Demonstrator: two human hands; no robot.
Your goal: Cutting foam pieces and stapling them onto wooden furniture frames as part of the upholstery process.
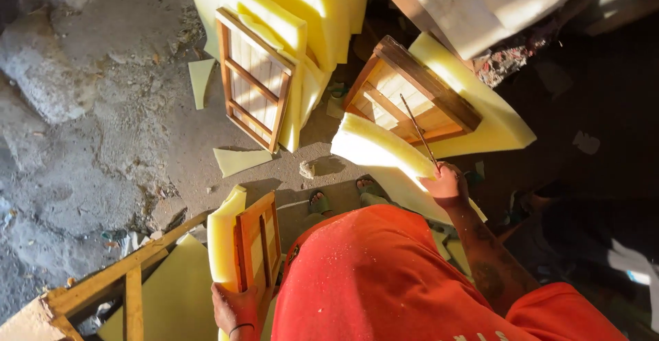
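My left hand (235, 310), low in the head view, grips a small wooden frame (259, 245) together with a slab of yellow foam (224, 241) pressed against its left side. My right hand (446, 183) is closed around a thin stick (419, 132) that points up and away. Its tip lies over a wooden frame (412, 90) resting on a yellow foam sheet (494, 125). A curved foam piece (377, 145) sits just left of my right hand. My orange shirt fills the bottom centre, and my sandalled feet (319, 202) show below it.
A third wooden frame (254, 80) leans on a pile of yellow foam (302, 12) at the top. Foam offcuts (240, 159) lie on the dusty concrete floor. Wooden battens (103, 286) and a foam sheet lie at the bottom left. A large board (480, 1) slants at the top right.
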